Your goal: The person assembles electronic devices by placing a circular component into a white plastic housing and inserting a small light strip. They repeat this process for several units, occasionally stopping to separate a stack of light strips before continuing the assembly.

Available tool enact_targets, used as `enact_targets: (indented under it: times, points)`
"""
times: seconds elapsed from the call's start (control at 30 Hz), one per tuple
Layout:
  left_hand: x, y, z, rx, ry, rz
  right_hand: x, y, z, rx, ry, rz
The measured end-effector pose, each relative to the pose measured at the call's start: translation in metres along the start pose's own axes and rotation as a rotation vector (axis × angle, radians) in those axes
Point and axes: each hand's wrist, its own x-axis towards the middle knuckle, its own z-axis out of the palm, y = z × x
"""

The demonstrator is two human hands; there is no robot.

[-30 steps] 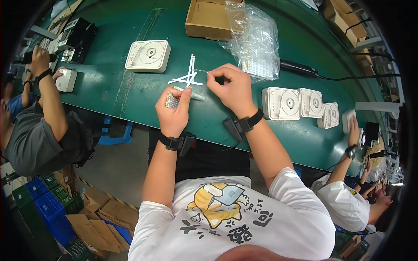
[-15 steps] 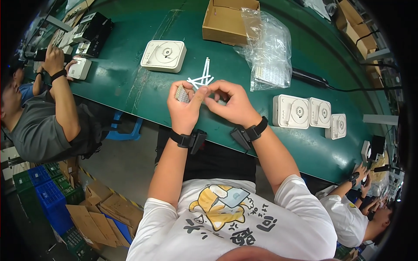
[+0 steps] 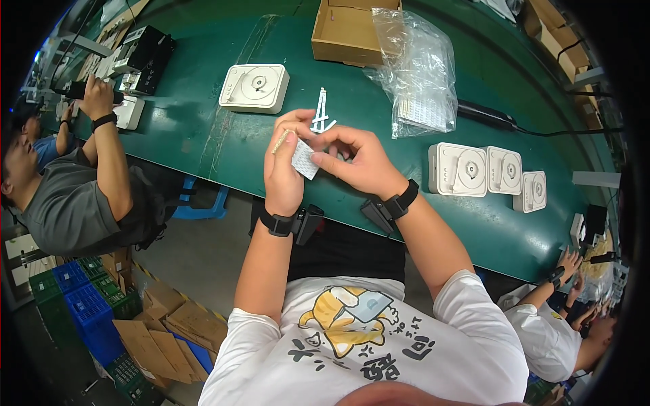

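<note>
Both hands are raised over the near edge of the green table. My left hand [image 3: 284, 169] is closed on a small white sheet [image 3: 305, 160] with a fine grid of dots or labels. A tan-coloured edge, perhaps a second sheet, sticks up by the left fingers. The fingertips of my right hand [image 3: 359, 159] are bent in a pinch at the right edge of the white sheet. Just beyond the fingers, several narrow white strips [image 3: 321, 111] lie crossed on the table.
A white boxy device with a round disc [image 3: 253, 88] stands at the left; three similar devices [image 3: 458, 169] line up at the right. Farther back are a cardboard box [image 3: 345, 47], a clear plastic bag with sheets [image 3: 423, 101] and a black cabled tool [image 3: 484, 114]. Co-workers sit on both sides.
My left hand has turned, so the face of the white sheet now shows between my hands. Some white strips are now hidden behind my fingers. The left co-worker's hand has shifted.
</note>
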Motion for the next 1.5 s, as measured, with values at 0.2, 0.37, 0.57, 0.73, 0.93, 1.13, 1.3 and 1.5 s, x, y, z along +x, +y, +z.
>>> enact_targets:
  times: [0.2,0.37,0.57,0.73,0.93,1.13,1.3,1.5]
  points:
    - [-0.008,0.006,0.004,-0.140,0.088,-0.233,-0.001,0.007,0.004,0.163,0.014,0.092]
    - [-0.016,-0.002,-0.018,-0.036,0.042,-0.210,-0.001,0.004,0.004,0.072,0.066,0.078]
    - [-0.019,0.004,-0.020,0.134,-0.025,-0.174,0.000,-0.004,0.001,-0.034,0.068,0.154]
    - [-0.023,0.002,-0.019,0.130,-0.041,-0.147,0.000,-0.001,0.000,-0.052,0.065,0.160]
    - [-0.024,-0.004,-0.026,0.116,-0.048,-0.213,-0.002,-0.003,0.009,-0.201,0.126,0.077]
    - [-0.025,0.005,-0.040,0.176,-0.154,-0.298,-0.003,-0.004,0.012,-0.408,0.308,-0.006]
    - [-0.027,0.033,-0.045,-0.011,-0.065,-0.347,0.002,-0.001,-0.015,-0.499,0.393,0.069]
    - [-0.019,0.017,-0.041,0.033,-0.016,-0.292,-0.002,-0.015,-0.001,-0.401,0.236,-0.053]
